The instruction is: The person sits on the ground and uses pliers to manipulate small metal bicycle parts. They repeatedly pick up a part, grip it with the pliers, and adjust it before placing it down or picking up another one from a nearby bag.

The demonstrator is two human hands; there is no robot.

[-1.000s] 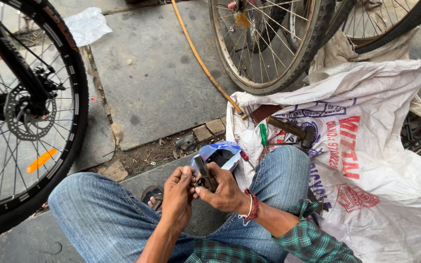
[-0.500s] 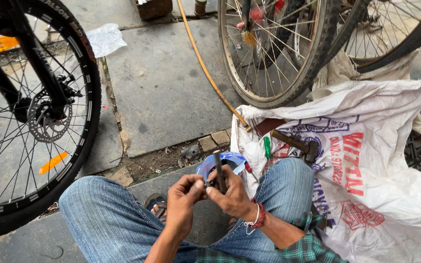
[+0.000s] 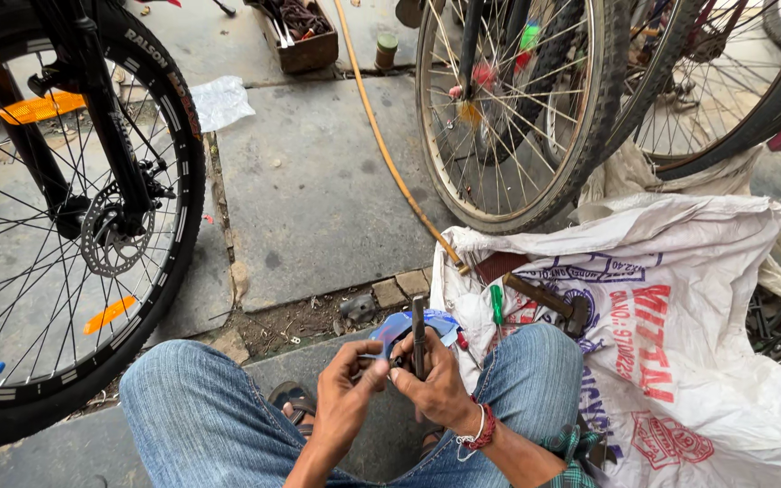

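One head-worn camera looks steeply down from above a seated person's lap, close to the left hand (image 3: 347,387) and right hand (image 3: 434,384) at the bottom centre. It faces forward over the knees to the pavement (image 3: 318,181), with a bicycle wheel (image 3: 65,244) left and a white sack (image 3: 680,334) right

Tool (image 3: 418,336) held upright at lower centre: dark metal, matt, worn. Sack (image 3: 680,361) at right: white woven plastic, creased, faint sheen. Jeans (image 3: 201,416) across the bottom: blue denim cloth, faded. Tyre (image 3: 187,181) at left: black rubber, treaded, matt. Brake disc (image 3: 110,239) at left: bare steel, dull shine. Pavement (image 3: 318,181) at centre: grey stone slabs, rough, dusty. Hose (image 3: 381,136) at upper centre: orange rubber or plastic, smooth.
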